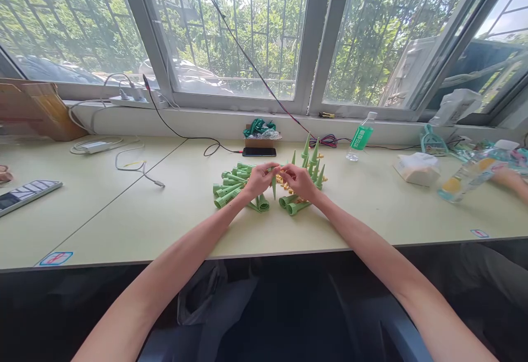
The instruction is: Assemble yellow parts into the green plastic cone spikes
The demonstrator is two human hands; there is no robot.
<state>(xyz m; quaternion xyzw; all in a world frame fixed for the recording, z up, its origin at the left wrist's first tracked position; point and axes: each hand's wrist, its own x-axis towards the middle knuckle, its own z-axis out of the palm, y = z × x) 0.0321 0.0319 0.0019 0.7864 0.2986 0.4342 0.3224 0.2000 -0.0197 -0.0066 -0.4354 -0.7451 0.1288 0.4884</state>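
Note:
My left hand [259, 180] is closed on a green plastic spike [274, 187], which hangs point down below the fingers. Touching close to its top, my right hand [300, 181] has its fingers pinched together; what lies between them is too small to make out. Beside my left hand lies a pile of hollow green spikes [227, 191], open ends mostly toward me. Several green spikes [314, 155] stand point up behind my right hand, with small yellow pieces [324, 179] among them. Two more spikes [293, 208] lie under my right wrist.
Behind the hands are a black phone [259, 152] and a small box [262, 143] of green wrapping. A bottle [360, 137] and tissue pack [418, 168] stand right; another person's hand [511, 177] is beyond. Cables [142, 170] and a tablet-like device [28, 194] lie left.

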